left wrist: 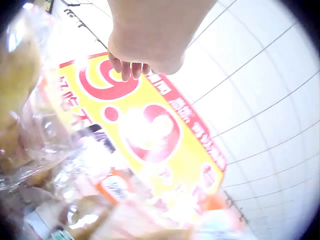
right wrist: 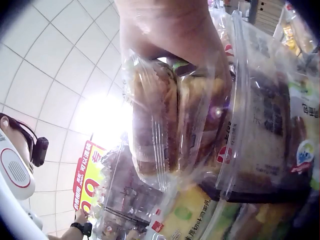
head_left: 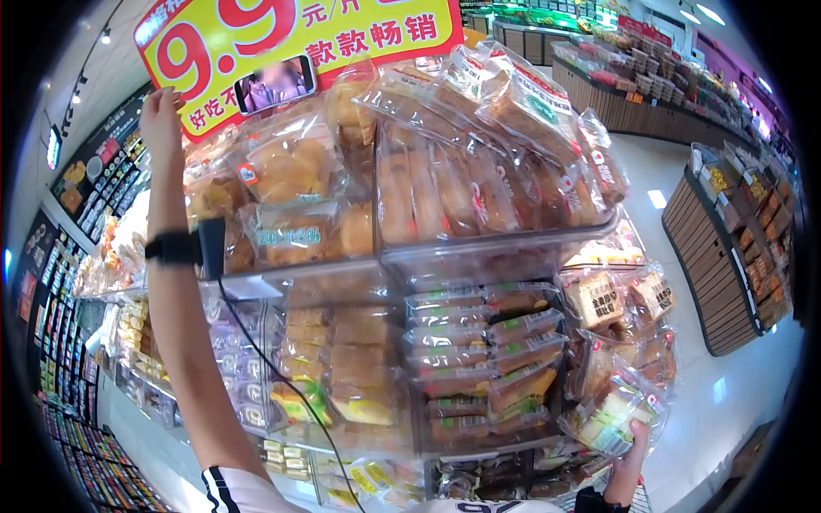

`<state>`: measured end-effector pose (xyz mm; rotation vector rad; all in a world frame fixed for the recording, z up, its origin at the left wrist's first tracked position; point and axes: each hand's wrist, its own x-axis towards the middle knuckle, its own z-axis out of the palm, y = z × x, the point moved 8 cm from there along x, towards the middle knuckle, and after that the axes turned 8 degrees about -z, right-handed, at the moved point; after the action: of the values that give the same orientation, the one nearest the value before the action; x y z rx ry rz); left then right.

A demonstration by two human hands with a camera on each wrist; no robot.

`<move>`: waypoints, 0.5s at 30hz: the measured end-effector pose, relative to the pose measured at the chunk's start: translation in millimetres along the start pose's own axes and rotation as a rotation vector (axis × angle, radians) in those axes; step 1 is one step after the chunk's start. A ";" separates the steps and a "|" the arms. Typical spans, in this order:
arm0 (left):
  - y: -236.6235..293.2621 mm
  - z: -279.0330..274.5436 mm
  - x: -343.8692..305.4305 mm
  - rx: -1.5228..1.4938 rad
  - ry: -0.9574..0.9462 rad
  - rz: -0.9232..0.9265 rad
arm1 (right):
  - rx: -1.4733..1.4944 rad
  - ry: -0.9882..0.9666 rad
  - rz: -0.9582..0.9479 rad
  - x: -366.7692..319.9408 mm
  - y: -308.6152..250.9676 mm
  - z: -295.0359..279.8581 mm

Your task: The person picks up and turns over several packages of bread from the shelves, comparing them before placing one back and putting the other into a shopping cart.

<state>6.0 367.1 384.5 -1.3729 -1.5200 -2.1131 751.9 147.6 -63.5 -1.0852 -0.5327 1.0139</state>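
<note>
Raised at the upper left, my left hand (head_left: 162, 115) is at the left edge of the red and yellow price sign (head_left: 385, 47). In the left wrist view the left hand's (left wrist: 147, 50) fingertips curl over the edge of the sign (left wrist: 165, 172). A phone (head_left: 275, 86) stands against the sign's lower part. At the lower right, my right hand (head_left: 635, 445) grips a clear bag of sliced bread (head_left: 611, 415). In the right wrist view two bread pieces (right wrist: 155, 120) show through the clear wrap under the right hand (right wrist: 172, 32), whose fingers are mostly hidden.
Bagged buns (head_left: 291, 162) and loaves (head_left: 428, 188) fill the upper bin in front. Below are rows of packaged bread (head_left: 453, 350). A dark cable (head_left: 282, 372) hangs from the left wrist. A slatted display stand (head_left: 705, 265) stands right, across a tiled aisle.
</note>
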 end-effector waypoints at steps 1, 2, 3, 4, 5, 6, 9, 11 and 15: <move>54.6 -7.7 -45.8 0.077 0.003 0.046 | -0.005 0.004 -0.018 1.2 -0.1 -3.3; 89.7 -15.6 -86.3 0.011 -0.077 0.115 | 0.011 -0.024 0.025 3.6 7.5 -11.8; 122.8 -19.8 -139.8 0.016 -0.118 0.149 | -0.007 -0.026 -0.001 0.8 2.0 -10.1; 160.9 -15.8 -203.8 0.384 -0.233 0.206 | -0.027 -0.023 -0.026 -4.0 -6.8 0.9; 155.1 -9.2 -264.2 0.084 -0.486 -0.085 | -0.052 -0.015 -0.051 -11.2 -15.1 6.2; 132.9 -3.5 -340.1 -0.318 -0.744 -0.454 | -0.199 -0.021 -0.072 -18.4 -19.3 1.6; 195.5 28.4 -512.5 -0.070 -1.438 -0.241 | -0.208 -0.271 -0.159 -37.6 -30.3 15.1; 212.6 39.9 -566.1 -0.105 -1.449 -0.242 | -0.103 -0.397 0.114 -59.8 -33.9 36.0; 214.2 52.7 -644.3 -0.385 -1.423 -0.549 | -0.069 -0.789 0.029 -67.9 -17.2 61.4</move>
<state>522.0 97.7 31.0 -3.3330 -2.0601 -1.5833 679.1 115.0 -15.5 -0.7193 -1.1915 1.4527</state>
